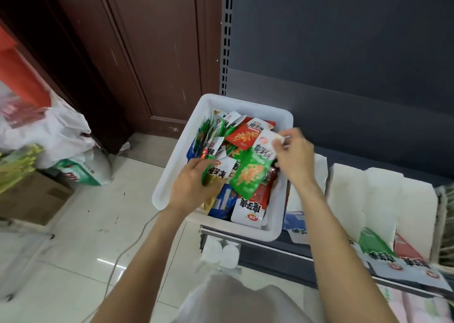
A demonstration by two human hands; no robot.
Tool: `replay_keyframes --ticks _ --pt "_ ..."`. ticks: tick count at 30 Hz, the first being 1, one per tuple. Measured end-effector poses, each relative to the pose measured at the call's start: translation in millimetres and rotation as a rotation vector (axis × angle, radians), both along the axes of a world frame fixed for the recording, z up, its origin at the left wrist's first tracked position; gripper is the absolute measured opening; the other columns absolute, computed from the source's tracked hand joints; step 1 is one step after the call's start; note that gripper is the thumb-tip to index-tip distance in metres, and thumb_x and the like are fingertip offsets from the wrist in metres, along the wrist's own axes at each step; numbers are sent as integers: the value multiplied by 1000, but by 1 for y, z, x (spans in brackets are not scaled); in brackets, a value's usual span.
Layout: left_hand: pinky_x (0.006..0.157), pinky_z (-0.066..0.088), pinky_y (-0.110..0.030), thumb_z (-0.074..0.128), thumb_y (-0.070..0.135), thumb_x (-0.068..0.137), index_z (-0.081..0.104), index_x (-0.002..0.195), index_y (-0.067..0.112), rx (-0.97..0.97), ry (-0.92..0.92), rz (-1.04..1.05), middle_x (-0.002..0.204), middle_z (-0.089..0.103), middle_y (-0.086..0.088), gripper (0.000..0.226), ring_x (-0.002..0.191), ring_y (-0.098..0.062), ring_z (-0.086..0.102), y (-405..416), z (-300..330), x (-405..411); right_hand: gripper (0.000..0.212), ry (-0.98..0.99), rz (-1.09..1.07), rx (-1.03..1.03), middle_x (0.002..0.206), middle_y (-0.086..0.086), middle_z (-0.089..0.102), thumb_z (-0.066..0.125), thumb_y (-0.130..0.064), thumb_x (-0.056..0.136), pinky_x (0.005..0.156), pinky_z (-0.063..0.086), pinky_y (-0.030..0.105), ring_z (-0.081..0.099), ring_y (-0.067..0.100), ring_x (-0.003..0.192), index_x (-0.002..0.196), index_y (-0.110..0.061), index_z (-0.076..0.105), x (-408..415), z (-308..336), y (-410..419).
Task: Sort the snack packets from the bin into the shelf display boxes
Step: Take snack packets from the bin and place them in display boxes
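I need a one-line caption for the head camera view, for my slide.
Both hands sort snack packets in a white bin: left hand grips a green-white packet, right hand pinches another.

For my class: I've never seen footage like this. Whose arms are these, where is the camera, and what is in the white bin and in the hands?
There is no machine here: a person wears a camera on the head, so you look down along their own two arms. The white bin sits on a shop shelf and is full of small snack packets, green, red, white and blue. The left hand grips a few packets, one white with black lettering. The right hand pinches the corner of a white packet above the bin. To the right stand white display boxes with printed fronts.
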State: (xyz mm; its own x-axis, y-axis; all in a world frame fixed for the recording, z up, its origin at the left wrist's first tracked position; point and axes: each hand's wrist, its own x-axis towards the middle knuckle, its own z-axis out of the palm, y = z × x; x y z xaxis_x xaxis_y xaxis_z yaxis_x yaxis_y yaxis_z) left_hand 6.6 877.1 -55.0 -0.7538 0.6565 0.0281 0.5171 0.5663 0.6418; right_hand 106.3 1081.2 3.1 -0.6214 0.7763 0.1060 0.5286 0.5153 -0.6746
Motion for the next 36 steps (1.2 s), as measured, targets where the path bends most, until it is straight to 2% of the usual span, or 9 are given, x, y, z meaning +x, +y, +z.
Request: replay_keyframes --ticks 4,8,11,14,16,20,28,32,36 --pt "93 41 -11 66 32 87 55 128 24 356 -141 43 122 51 12 44 110 2 50 10 29 7 10 242 81 -168 97 2 64 49 -11 97 57 56 44 68 9 70 98 -17 41 51 26 -8" --pt "97 38 -13 69 30 85 53 127 28 369 -220 -257 124 55 15 45 117 2 48 37 58 28 17 388 159 -246 87 -13 64 48 -8 97 61 57 37 67 3 87 93 -24 43 84 40 -15" --pt "81 45 -10 71 14 82 65 104 17 375 -84 -426 94 64 16 23 92 0 60 65 73 51 23 473 143 -254 90 -15 66 54 -10 95 69 56 30 67 7 88 96 -31 47 116 48 -12" --pt "69 48 -12 70 10 80 70 92 16 402 53 -523 83 65 14 13 77 1 60 98 76 82 26 372 113 -35 91 -26 64 69 -15 86 73 51 17 62 1 81 104 -33 61 161 54 4" --pt "67 46 -9 69 14 80 70 91 19 418 73 -543 82 62 18 12 73 7 57 119 74 105 11 313 102 126 86 -17 65 70 -17 85 70 52 20 61 1 76 95 -18 69 192 53 16" --pt "69 50 -18 68 12 79 71 88 21 482 7 -625 82 66 15 12 73 3 59 173 66 174 10 272 -74 243 85 2 68 67 -13 86 68 48 11 62 8 75 92 -5 69 266 46 38" --pt "70 56 -29 72 16 80 70 86 22 345 65 -697 83 70 13 9 73 3 62 206 37 213 11 211 -192 357 81 -9 64 68 -4 86 64 45 14 56 3 71 95 -10 70 306 7 49" --pt "70 50 -24 66 22 85 69 90 25 116 156 -601 87 69 13 6 81 -6 62 219 30 232 24 209 -39 252 96 -1 71 62 1 88 72 52 21 64 6 82 106 -12 71 319 -20 71" --pt "79 43 -27 57 29 91 69 98 28 -128 259 -674 97 67 7 14 97 -15 52 212 15 220 26 -11 170 233 99 -3 71 59 -2 89 70 55 36 65 16 87 106 -19 70 313 -38 71"
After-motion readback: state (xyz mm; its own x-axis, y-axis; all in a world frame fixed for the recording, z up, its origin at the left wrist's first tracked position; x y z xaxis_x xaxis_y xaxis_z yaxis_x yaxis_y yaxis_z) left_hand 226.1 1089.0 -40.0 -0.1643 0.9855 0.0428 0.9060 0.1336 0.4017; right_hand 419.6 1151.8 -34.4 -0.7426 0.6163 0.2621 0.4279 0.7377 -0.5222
